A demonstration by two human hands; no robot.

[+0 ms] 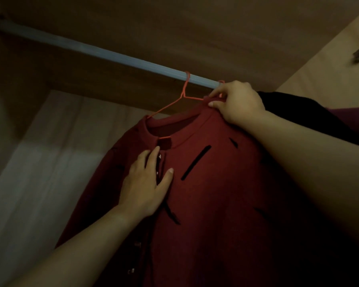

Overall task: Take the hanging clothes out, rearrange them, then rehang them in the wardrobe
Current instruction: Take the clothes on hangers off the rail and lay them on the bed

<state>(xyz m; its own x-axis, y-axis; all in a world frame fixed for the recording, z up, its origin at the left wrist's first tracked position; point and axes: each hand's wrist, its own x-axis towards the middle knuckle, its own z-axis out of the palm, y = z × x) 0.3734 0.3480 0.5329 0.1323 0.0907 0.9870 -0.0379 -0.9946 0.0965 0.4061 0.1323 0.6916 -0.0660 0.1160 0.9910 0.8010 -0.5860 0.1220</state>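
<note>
Dim wooden wardrobe (174,27); grey rail (91,49) carries the hanger (183,97). Right hand (238,102) pinches the shirt (216,193) collar; left hand (145,183) lies flat, fingers spread, on its front.

The red shirt (216,193) runs off the bottom edge; my right hand (238,102) covers one end of the rail (91,48), my arm most of a dark garment (294,106).
</note>
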